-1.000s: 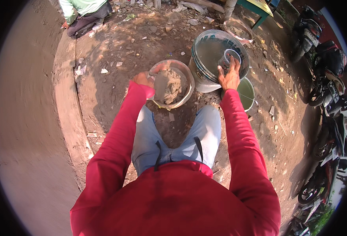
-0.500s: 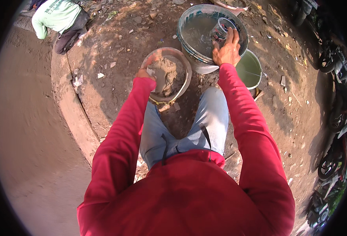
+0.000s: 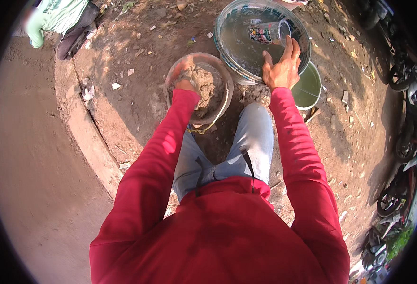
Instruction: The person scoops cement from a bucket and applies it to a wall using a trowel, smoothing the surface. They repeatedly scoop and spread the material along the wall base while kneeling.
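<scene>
My left hand (image 3: 186, 85) rests inside a round metal bowl (image 3: 172, 78), pressed onto a lump of grey-brown mud (image 3: 209, 87); its fingers are hidden in the mud. My right hand (image 3: 280, 68) reaches over the near rim of a large water-filled basin (image 3: 227, 40), fingers apart. Its fingertips are at the end of a clear plastic cup (image 3: 267, 33) lying on the water. I cannot tell whether they touch it. Both arms wear red sleeves, and my knees in grey trousers are just below the bowl.
A green bucket (image 3: 308, 89) of liquid stands right of the basin. Another person in a green shirt (image 3: 57, 16) crouches at top left. A concrete kerb (image 3: 90, 137) curves along the left beside smooth pavement. Motorbikes (image 3: 400, 189) line the right edge. Stones litter the dirt.
My right hand has stretched further over the basin toward the cup. My left hand has shifted from the bowl's rim onto the mud. The view has tilted closer to the bowl.
</scene>
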Available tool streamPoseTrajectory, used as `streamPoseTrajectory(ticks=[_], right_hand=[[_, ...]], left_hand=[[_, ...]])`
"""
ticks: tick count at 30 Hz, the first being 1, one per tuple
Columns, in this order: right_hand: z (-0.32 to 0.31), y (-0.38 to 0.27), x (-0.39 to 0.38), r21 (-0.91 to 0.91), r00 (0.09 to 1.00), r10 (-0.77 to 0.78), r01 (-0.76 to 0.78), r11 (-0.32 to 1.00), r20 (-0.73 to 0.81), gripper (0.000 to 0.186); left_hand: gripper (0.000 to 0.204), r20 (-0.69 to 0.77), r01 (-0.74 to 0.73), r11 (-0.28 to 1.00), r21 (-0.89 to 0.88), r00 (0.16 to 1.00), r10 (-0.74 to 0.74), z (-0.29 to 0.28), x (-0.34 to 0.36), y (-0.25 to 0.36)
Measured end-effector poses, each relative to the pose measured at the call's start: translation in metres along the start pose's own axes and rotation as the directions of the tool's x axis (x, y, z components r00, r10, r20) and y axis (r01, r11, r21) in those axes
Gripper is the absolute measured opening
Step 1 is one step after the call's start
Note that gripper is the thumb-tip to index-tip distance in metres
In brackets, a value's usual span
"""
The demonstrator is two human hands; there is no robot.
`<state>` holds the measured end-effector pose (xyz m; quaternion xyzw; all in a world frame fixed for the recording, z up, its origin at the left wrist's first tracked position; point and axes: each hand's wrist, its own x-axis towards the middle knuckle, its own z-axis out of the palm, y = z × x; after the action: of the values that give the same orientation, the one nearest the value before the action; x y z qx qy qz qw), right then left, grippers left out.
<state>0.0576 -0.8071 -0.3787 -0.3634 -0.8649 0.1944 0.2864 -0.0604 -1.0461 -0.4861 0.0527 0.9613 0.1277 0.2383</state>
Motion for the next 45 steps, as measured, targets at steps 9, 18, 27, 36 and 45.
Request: streamPoseTrajectory(ticks=[9, 18, 27, 36, 45], right_hand=[[0.002, 0.002, 0.001, -0.031, 0.999, 0.043, -0.042, 0.999, 0.026, 0.07], [0.008, 0.009, 0.003, -0.051, 0.998, 0.054, -0.052, 0.997, 0.037, 0.066], [0.006, 0.012, 0.002, -0.086, 0.996, 0.085, -0.083, 0.993, 0.019, 0.062], [0.009, 0.007, 0.01, -0.053, 0.992, 0.117, -0.114, 0.992, 0.046, 0.06], [0.013, 0.01, 0.003, -0.021, 0.993, 0.11, -0.109, 0.994, 0.044, 0.054]], left_hand=[[0.023, 0.077, -0.158, 0.97, 0.184, 0.986, 0.146, 0.023, -0.025, 0.045], [0.023, 0.009, -0.418, 0.905, 0.078, 0.908, 0.419, 0.032, -0.056, -0.025], [0.031, -0.051, -0.015, 0.969, -0.245, 0.999, 0.002, 0.025, -0.083, 0.029], [0.029, -0.05, -0.305, 0.951, -0.052, 0.952, 0.302, -0.028, -0.015, -0.01], [0.03, -0.106, -0.104, 0.99, -0.097, 0.99, 0.093, 0.0, 0.056, 0.016]])
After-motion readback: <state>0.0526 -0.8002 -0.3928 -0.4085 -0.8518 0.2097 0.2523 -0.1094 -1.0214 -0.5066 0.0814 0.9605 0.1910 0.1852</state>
